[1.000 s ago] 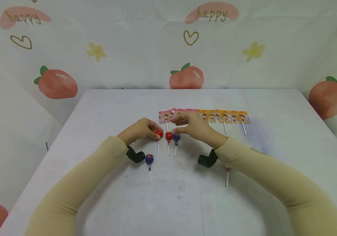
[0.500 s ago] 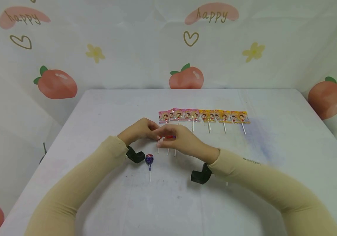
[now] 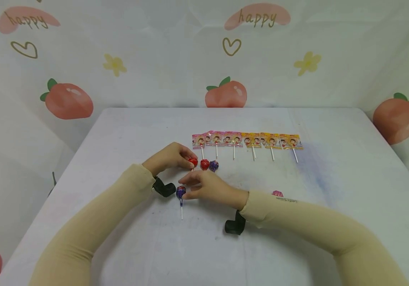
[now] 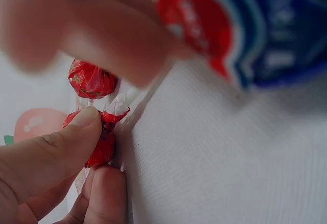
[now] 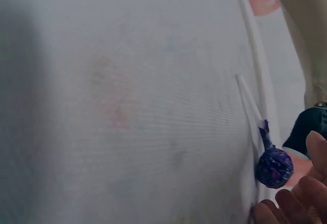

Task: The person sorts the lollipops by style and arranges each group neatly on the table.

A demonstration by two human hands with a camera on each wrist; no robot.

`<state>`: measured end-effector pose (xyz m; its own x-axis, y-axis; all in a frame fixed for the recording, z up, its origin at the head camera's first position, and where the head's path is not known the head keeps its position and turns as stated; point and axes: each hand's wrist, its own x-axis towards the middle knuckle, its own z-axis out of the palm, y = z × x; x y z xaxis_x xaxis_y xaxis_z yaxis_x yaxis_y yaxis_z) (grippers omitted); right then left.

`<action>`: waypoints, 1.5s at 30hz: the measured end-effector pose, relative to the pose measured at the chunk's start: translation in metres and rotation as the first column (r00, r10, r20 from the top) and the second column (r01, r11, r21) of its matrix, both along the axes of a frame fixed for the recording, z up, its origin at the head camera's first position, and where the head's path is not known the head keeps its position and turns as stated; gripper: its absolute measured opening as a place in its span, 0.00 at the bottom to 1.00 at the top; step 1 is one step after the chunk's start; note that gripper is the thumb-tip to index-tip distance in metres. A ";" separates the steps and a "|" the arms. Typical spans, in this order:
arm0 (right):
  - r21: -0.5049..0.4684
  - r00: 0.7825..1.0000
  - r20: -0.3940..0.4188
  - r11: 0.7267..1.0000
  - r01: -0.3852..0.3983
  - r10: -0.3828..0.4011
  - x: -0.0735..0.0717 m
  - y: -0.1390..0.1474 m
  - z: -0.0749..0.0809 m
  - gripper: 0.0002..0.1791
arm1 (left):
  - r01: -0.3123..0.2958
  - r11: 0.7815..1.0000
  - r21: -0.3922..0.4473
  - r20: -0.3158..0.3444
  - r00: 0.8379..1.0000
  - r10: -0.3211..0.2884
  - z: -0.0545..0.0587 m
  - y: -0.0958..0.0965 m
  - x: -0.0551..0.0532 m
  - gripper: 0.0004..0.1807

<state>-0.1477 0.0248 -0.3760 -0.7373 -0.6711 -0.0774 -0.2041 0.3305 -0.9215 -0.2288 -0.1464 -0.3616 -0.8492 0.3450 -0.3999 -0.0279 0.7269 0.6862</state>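
My left hand [image 3: 168,159] pinches the head of a red-wrapped lollipop [image 3: 193,161] between thumb and fingers; the left wrist view shows the thumb [image 4: 56,147] pressed on its wrapper. To its right lie a second red lollipop [image 3: 204,164] and a purple one [image 3: 214,165], their sticks hidden behind my right hand [image 3: 213,190]. That hand reaches over to another purple lollipop [image 3: 181,192] lying nearer to me, thumb and fingers apart around its head. In the right wrist view this purple lollipop [image 5: 275,168] has its white stick pointing away from the fingertips.
Behind the hands, several flat-wrapped lollipops stand in a row, pink packets [image 3: 216,138] at left and orange ones [image 3: 272,140] at right. A pink lollipop head [image 3: 277,193] shows beyond my right sleeve [image 3: 297,210]. The white table [image 3: 136,123] meets a printed cloth backdrop [image 3: 165,51].
My right hand has moved left and toward me, from beside the purple lollipop in the row to the nearer purple one. The left hand has stayed on the red lollipop.
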 end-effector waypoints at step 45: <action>0.200 0.993 -0.119 0.980 0.006 0.018 -0.009 -0.011 -0.002 0.14 | 0.011 1.000 0.019 0.002 1.000 -0.011 0.000 0.000 0.000 0.17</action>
